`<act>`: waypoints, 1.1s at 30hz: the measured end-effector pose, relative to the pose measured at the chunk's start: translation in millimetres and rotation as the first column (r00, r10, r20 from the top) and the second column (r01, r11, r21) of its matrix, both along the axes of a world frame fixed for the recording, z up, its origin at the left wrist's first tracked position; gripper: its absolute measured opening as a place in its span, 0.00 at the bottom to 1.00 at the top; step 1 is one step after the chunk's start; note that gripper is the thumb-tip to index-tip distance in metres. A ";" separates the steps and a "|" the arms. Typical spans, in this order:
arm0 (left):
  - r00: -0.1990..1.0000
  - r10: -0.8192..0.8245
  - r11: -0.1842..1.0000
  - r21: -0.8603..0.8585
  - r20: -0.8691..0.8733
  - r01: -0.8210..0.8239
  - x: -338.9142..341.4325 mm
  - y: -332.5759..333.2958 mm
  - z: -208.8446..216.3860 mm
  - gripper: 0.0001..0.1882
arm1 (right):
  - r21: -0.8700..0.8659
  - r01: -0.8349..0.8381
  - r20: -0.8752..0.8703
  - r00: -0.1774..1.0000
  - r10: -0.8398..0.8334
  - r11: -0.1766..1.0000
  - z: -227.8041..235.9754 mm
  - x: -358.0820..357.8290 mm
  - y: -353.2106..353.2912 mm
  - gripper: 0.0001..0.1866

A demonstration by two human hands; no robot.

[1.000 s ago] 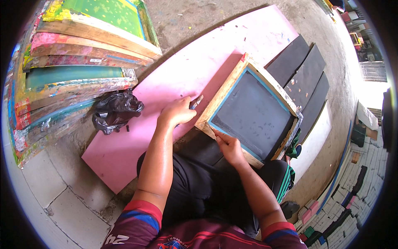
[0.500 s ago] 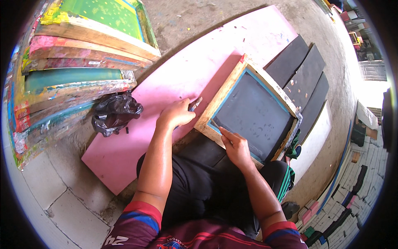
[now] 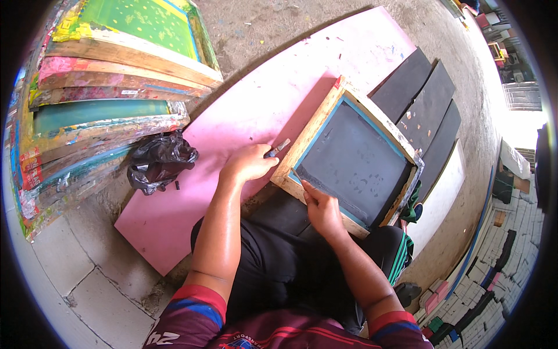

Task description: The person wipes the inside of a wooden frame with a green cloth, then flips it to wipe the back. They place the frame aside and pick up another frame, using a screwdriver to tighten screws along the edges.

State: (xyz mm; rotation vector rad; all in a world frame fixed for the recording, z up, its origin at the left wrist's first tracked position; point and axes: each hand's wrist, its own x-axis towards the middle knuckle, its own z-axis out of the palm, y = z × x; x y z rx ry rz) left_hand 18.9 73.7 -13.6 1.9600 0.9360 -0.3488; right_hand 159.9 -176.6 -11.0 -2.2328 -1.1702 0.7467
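A wooden screen-printing frame (image 3: 298, 152) with dark grey mesh (image 3: 354, 160) and blue tape (image 3: 372, 123) along its inner edges lies tilted in front of me. My left hand (image 3: 250, 163) is closed around a short tool with a dark handle and a worn, brownish tip (image 3: 280, 148); its exact kind is unclear. That hand is left of the frame, above the pink board (image 3: 232, 128). My right hand (image 3: 323, 210) is closed at the frame's near-left corner, with the index finger bent over the inner edge. What its fingers pinch there, if anything, is too small to make out.
Paint-stained screen frames (image 3: 125, 78) are stacked at the left, beside a crumpled black plastic bag (image 3: 160, 160). Dark flat sheets (image 3: 427, 107) and a white panel (image 3: 444, 186) lie right of the frame. White piled blocks or sheets (image 3: 494, 273) stand at the far right.
My right hand has moved slightly left and toward me along the frame's corner. The tool in my left hand has tilted, and its tip has shifted right, nearer the frame.
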 end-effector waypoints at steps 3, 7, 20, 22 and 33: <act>0.997 -0.024 0.998 -0.055 -0.068 0.021 3.6 -3.0 3.3 0.30 | -0.113 -0.006 -0.011 1.000 0.005 0.994 20.0 -4.0 8.3 0.20; 0.997 -0.018 0.999 -0.043 -0.071 0.015 2.6 -6.1 -2.2 0.33 | -0.214 0.153 -0.399 0.888 -0.230 0.965 17.6 8.0 12.8 0.19; 0.976 -0.066 0.975 -0.223 -0.209 0.018 16.3 -9.0 41.4 0.35 | -0.180 0.126 -0.281 0.944 -0.173 0.976 10.4 2.7 8.5 0.21; 0.961 -0.104 0.978 -0.204 -0.258 0.051 17.3 -8.3 38.9 0.41 | -0.345 0.196 -0.541 0.757 -0.365 0.918 19.6 11.1 15.9 0.21; 0.915 -0.226 0.969 -0.169 -0.333 0.178 13.8 -3.9 24.3 0.34 | -0.469 0.286 -0.733 0.403 -0.549 0.836 49.5 17.6 26.0 0.19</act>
